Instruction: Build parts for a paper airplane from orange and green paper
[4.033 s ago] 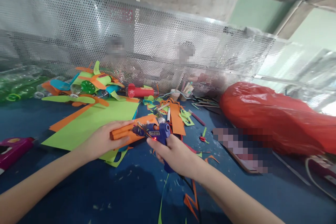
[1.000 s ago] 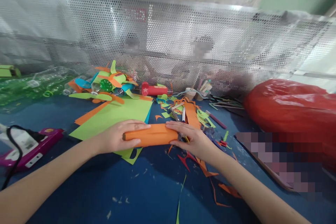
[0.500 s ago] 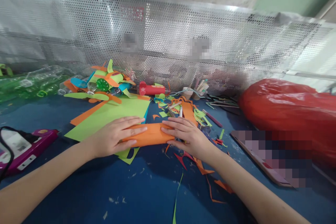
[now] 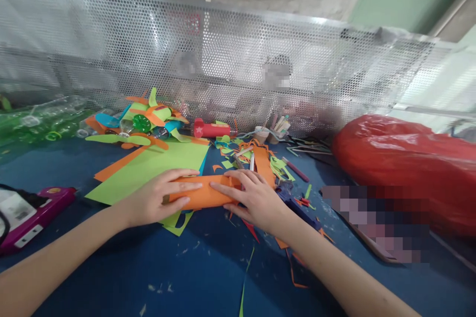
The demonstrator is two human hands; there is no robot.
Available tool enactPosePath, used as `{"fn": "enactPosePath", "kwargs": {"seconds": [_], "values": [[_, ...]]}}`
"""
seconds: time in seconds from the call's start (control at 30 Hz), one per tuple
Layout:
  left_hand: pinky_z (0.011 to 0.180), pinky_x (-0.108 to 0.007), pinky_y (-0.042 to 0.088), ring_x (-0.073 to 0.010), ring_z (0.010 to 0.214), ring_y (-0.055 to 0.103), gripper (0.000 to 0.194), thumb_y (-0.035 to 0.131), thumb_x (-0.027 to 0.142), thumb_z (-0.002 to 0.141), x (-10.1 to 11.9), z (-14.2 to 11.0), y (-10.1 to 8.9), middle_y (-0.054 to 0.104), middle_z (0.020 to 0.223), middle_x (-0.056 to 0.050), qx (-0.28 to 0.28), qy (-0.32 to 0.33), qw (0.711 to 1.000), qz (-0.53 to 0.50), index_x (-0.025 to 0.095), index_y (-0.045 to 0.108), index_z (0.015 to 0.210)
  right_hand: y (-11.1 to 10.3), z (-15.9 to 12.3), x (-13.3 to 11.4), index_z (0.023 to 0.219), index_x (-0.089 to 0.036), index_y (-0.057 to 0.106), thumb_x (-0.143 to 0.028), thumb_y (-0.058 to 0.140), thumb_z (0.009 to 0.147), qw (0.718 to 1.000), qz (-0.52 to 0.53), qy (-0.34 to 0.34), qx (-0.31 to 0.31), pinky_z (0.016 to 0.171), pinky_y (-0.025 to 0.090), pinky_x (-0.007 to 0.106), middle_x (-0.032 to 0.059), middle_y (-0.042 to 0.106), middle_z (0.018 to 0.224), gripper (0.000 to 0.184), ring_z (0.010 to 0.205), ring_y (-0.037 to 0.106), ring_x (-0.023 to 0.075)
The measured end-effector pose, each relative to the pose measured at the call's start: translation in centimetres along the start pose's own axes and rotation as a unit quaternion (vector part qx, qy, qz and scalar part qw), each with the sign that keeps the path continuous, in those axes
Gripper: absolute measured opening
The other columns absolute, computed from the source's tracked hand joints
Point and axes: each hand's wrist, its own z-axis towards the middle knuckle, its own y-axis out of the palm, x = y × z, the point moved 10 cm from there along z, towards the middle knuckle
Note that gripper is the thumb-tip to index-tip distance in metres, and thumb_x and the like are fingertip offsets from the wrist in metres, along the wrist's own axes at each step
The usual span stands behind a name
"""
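A sheet of orange paper [image 4: 208,193], curled into a tube, lies across the middle in front of me. My left hand [image 4: 150,200] is closed around its left end, with the fingers stretched along the top. At the other end my right hand [image 4: 256,200] grips the tube, its index finger resting on the upper surface. Whether anything is inside the paper is hidden. Green paper sheets [image 4: 159,158] lie just beyond my left hand. Beside my right wrist sits a dark blue tool [image 4: 301,210], partly covered by the arm.
Paper scraps [image 4: 280,168] and pens litter the centre right. Paper-decorated bottles [image 4: 156,114] and green plastic bottles [image 4: 52,124] stand back left. A purple power strip [image 4: 40,223] is at left, a red plastic bag [image 4: 405,158] and a blurred flat device [image 4: 372,223] at right. Perforated metal [image 4: 238,59] rises behind.
My right hand has slid left along the orange paper, closer to my left hand. More of the dark blue tool shows now. The view has shifted slightly.
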Motion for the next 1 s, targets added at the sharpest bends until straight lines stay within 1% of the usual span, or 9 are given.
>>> {"fn": "enactPosePath", "kwargs": {"seconds": [0.17, 0.27, 0.4, 0.6, 0.67, 0.7, 0.77, 0.9, 1.0], "values": [[0.102, -0.039, 0.042, -0.0246, 0.121, 0.051, 0.042, 0.057, 0.041, 0.084, -2.6, -0.3, -0.3, 0.055, 0.128, -0.007, 0.045, -0.105, 0.989, -0.094, 0.026, 0.044, 0.121, -0.4, -0.9, 1.6, 0.131, -0.026, 0.052, -0.026, 0.053, 0.09, 0.996, 0.087, 0.008, 0.003, 0.103, 0.042, 0.042, 0.0109, 0.049, 0.136, 0.041, 0.125, 0.046, 0.024], [0.098, -0.036, 0.044, -0.0242, 0.12, 0.051, 0.035, 0.058, 0.043, 0.083, -3.5, -0.5, -0.1, 0.054, 0.126, -0.008, 0.048, -0.138, 0.981, -0.127, 0.025, 0.043, 0.11, -0.8, -1.5, 3.1, 0.126, -0.025, 0.058, -0.026, 0.055, 0.089, 0.994, 0.103, 0.03, 0.009, 0.103, 0.043, 0.042, 0.0106, 0.051, 0.135, 0.037, 0.124, 0.049, 0.0248], [0.097, -0.038, 0.043, -0.0226, 0.115, 0.053, 0.021, 0.055, 0.04, 0.086, -3.3, -0.5, -0.3, 0.056, 0.123, -0.007, 0.058, -0.125, 0.984, -0.116, 0.025, 0.044, 0.094, -0.9, -1.9, 4.1, 0.123, -0.026, 0.06, -0.025, 0.058, 0.087, 0.99, 0.128, 0.049, 0.019, 0.098, 0.048, 0.04, 0.0097, 0.059, 0.128, 0.036, 0.116, 0.057, 0.0239], [0.095, -0.038, 0.044, -0.0228, 0.114, 0.056, 0.013, 0.051, 0.035, 0.087, -2.2, -0.3, -1.1, 0.06, 0.119, -0.008, 0.106, -0.064, 0.99, -0.075, 0.023, 0.046, 0.086, -0.4, -2.0, 4.5, 0.124, -0.023, 0.06, -0.026, 0.061, 0.085, 0.984, 0.157, 0.082, 0.022, 0.097, 0.048, 0.035, 0.0107, 0.059, 0.128, 0.039, 0.114, 0.059, 0.0219], [0.095, -0.036, 0.044, -0.0221, 0.114, 0.057, 0.01, 0.051, 0.033, 0.086, -2.7, -0.6, -0.8, 0.06, 0.121, -0.006, 0.109, -0.087, 0.988, -0.067, 0.024, 0.047, 0.088, -0.4, -2.2, 4.4, 0.125, -0.023, 0.059, -0.027, 0.061, 0.085, 0.982, 0.167, 0.087, 0.022, 0.099, 0.047, 0.033, 0.0097, 0.058, 0.13, 0.04, 0.115, 0.058, 0.0202], [0.092, -0.034, 0.046, -0.0225, 0.111, 0.059, 0.013, 0.054, 0.036, 0.082, -3.0, -0.7, -0.8, 0.061, 0.121, -0.004, 0.118, -0.096, 0.987, -0.055, 0.025, 0.048, 0.088, -0.5, -2.3, 4.3, 0.125, -0.022, 0.059, -0.027, 0.06, 0.085, 0.981, 0.171, 0.085, 0.023, 0.099, 0.046, 0.032, 0.0101, 0.058, 0.13, 0.04, 0.116, 0.057, 0.0199], [0.082, -0.029, 0.051, -0.0228, 0.105, 0.063, 0.027, 0.06, 0.04, 0.076, -3.9, -0.9, 0.1, 0.06, 0.125, -0.002, 0.095, -0.116, 0.988, -0.037, 0.027, 0.048, 0.097, -0.5, -2.4, 4.3, 0.126, -0.023, 0.057, -0.029, 0.059, 0.087, 0.981, 0.171, 0.091, 0.015, 0.099, 0.045, 0.031, 0.0091, 0.057, 0.131, 0.039, 0.117, 0.057, 0.0189], [0.079, -0.031, 0.052, -0.0243, 0.105, 0.063, 0.032, 0.061, 0.045, 0.074, -5.2, -1.1, 0.5, 0.062, 0.122, -0.004, 0.112, -0.14, 0.984, -0.024, 0.027, 0.045, 0.095, -1.3, -2.7, 5.1, 0.125, -0.022, 0.056, -0.035, 0.054, 0.09, 0.98, 0.167, 0.107, 0.024, 0.096, 0.046, 0.03, 0.007, 0.063, 0.122, 0.038, 0.112, 0.059, 0.0182], [0.08, -0.035, 0.051, -0.0263, 0.101, 0.064, 0.036, 0.056, 0.051, 0.075, -5.4, -1.0, -0.4, 0.062, 0.116, -0.007, 0.159, -0.172, 0.972, 0.016, 0.026, 0.044, 0.098, -1.7, -3.6, 8.4, 0.117, -0.021, 0.062, -0.033, 0.048, 0.093, 0.97, 0.104, 0.217, 0.028, 0.094, 0.045, 0.027, 0.0047, 0.067, 0.114, 0.03, 0.106, 0.061, 0.0164]]}}
